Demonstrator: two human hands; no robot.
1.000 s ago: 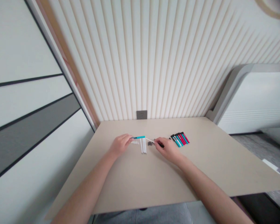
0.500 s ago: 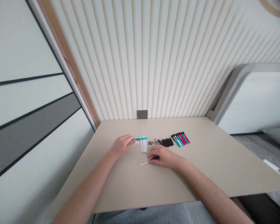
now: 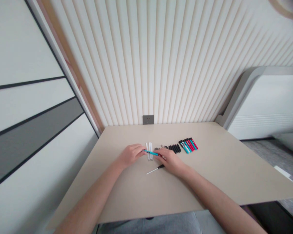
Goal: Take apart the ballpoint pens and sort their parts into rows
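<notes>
A blue pen barrel [image 3: 150, 152] is held between both hands above the table, tilted slightly down to the right. My left hand [image 3: 130, 155] pinches its dark left end. My right hand [image 3: 171, 160] has its fingers closed around the other end. Below the right hand, a thin white refill [image 3: 152, 171] with a black piece [image 3: 160, 166] at its right end lies on the table. Several white refills [image 3: 150, 156] lie in a row behind the barrel. Small grey parts [image 3: 157, 149] are partly hidden by the right hand.
Several black tubes [image 3: 174, 149] lie in a row right of the small parts. Beyond them are several blue and red pen barrels [image 3: 188, 145] with black ends. The beige table [image 3: 127, 198] meets a ribbed wall with a socket [image 3: 148, 119]; a cabinet [image 3: 26, 156] stands left.
My right hand has let go of the white refill with the black piece, leaving it on the table, and has moved up to the barrel. The barrel has come down slightly and tilted.
</notes>
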